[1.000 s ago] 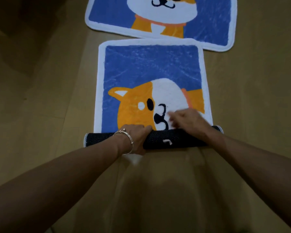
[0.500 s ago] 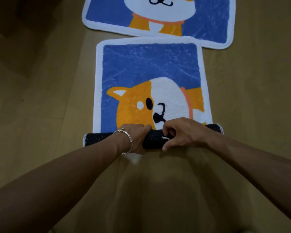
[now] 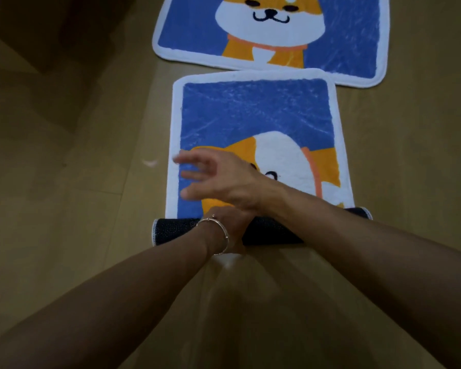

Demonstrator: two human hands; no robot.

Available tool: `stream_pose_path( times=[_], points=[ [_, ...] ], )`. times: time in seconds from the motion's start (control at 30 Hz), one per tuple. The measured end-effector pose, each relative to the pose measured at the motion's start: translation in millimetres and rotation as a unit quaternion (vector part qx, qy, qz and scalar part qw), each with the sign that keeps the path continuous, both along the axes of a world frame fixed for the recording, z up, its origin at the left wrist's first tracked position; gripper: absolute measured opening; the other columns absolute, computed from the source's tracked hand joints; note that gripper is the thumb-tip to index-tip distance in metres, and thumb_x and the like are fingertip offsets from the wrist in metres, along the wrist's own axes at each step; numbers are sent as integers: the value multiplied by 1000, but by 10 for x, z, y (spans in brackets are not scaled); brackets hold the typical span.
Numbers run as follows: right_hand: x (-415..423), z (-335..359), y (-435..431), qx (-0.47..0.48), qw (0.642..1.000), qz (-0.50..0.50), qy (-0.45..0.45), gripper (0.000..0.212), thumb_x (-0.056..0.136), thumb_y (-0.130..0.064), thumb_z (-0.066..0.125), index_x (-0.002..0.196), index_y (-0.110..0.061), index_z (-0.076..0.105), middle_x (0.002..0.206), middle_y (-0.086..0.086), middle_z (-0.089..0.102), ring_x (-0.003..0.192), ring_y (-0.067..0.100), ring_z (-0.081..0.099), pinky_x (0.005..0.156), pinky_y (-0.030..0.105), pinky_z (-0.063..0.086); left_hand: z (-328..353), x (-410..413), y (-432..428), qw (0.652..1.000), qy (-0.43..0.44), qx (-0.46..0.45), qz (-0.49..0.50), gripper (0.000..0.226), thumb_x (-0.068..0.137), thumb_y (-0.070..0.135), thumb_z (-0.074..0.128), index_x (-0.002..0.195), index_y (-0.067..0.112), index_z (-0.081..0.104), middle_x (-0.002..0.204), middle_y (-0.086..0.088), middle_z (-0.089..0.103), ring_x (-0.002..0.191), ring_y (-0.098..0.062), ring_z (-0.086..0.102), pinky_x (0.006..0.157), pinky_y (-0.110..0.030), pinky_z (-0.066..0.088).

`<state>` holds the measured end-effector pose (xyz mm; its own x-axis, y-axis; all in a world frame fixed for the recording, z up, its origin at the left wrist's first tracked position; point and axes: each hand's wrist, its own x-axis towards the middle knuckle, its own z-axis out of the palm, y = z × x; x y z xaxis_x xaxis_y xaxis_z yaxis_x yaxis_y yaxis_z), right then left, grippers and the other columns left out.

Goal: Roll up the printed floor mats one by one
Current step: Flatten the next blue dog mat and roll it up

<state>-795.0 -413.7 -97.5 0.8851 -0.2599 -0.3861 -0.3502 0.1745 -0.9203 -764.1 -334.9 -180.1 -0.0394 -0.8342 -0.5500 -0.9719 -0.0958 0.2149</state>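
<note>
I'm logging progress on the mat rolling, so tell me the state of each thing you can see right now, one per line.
Near dog-print mat: partly rolled, dark rolled part at the near end, the rest flat.
Far dog-print mat: flat, unrolled.
Left hand: on the roll, pressing it; grip partly hidden.
Right hand: open, fingers spread, crossed over the left, above the flat part.
Bracelet: on the left wrist.

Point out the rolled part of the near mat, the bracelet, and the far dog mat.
rolled part (image 3: 175, 231), head view: dark dotted backing, left of the wrist.
bracelet (image 3: 225, 235), head view: band's right side on the left wrist.
far dog mat (image 3: 338, 41), head view: blue field, right of the dog.
</note>
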Motion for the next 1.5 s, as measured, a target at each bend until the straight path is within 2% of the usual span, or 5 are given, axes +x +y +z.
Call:
stream_pose_path(
  times=[0.4, 0.6, 0.8, 1.0, 1.5],
  points=[
    [-831, -472, -310, -288, 908, 216, 215, 50, 82, -26, 64, 131, -24, 50, 117, -1, 56, 101, 14, 55, 90, 33, 49, -6, 95, -121, 996, 25, 81, 5, 73, 68, 41, 79, 128, 21, 43, 118, -5, 59, 103, -27, 59, 75, -34, 46],
    [-1039, -773, -152, -539, 743, 286, 275, 56, 81, -29, 65, 128, -20, 36, 117, 4, 49, 102, 23, 47, 80, 35, 37, 45, 145, -197, 995, 44, 89, 13, 57, 69, 42, 76, 112, 22, 46, 103, -1, 60, 91, -23, 59, 63, -30, 40],
    [-926, -766, -289, -430, 813, 280, 277, 44, 72, -27, 73, 102, -19, 42, 93, 2, 51, 83, 21, 53, 65, 31, 40, 4, -9, 24, 994, -95, -41, -38, 59, 83, 40, 61, 129, 18, 33, 113, -6, 46, 97, -27, 50, 65, -34, 36],
    [-1128, -823, -90, -607, 718, 242, 241, 53, 82, -23, 64, 127, -18, 37, 114, 5, 49, 101, 26, 49, 77, 36, 35, 37, 142, -240, 997, -2, 68, -22, 55, 73, 38, 72, 117, 21, 44, 103, -2, 60, 92, -25, 60, 67, -32, 46],
    [-925, -708, -369, -464, 794, 280, 277, 55, 73, -33, 73, 117, -23, 40, 105, 1, 55, 88, 25, 57, 72, 35, 45, 100, 136, -279, 998, -31, 15, -46, 73, 73, 43, 73, 132, 23, 36, 115, -3, 54, 100, -25, 58, 66, -32, 43]
  ],
)
